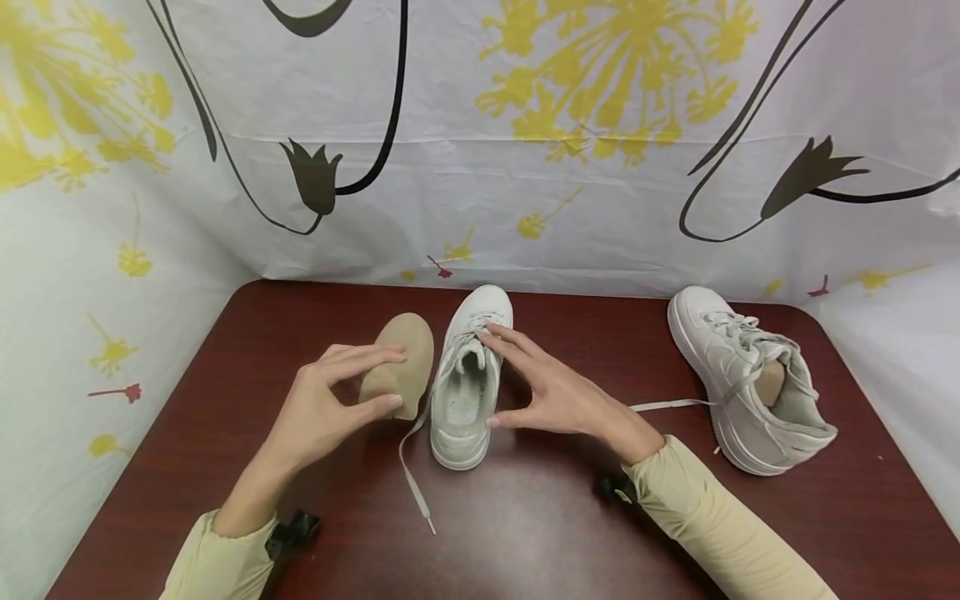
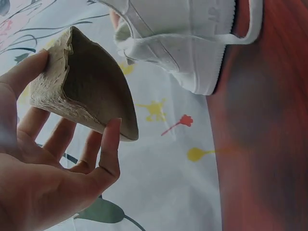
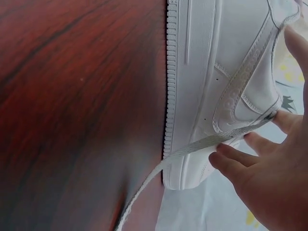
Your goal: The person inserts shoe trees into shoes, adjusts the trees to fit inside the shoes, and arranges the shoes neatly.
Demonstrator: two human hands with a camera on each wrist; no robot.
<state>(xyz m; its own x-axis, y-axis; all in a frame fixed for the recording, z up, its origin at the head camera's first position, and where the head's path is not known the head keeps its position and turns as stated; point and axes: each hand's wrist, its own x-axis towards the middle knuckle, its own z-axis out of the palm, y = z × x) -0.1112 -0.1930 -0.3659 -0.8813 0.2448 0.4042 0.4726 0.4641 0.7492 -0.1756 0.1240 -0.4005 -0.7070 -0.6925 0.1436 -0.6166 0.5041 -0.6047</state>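
Observation:
My left hand [image 1: 300,417] holds a beige moulded-paper shoe insert [image 1: 411,354] between thumb and fingers, just left of a white sneaker [image 1: 461,450]. Seen in the left wrist view, the insert [image 2: 103,79] is a hollow, curved shell with a rough torn-looking edge. The sneaker lies upright, toe away from me, its opening facing up. On its right side rests my right hand [image 1: 558,392], fingers extended, with the fingertips at the laces and the thumb by the collar. A loose lace [image 3: 185,150] runs under those fingertips in the right wrist view.
A second white sneaker [image 1: 693,342] stands at the right with a beige insert [image 1: 769,383] inside and a lace trailing left. Another lace end [image 1: 414,483] lies on the dark red table [image 1: 525,533]. A patterned white cloth [image 1: 450,100] hangs behind and along the sides.

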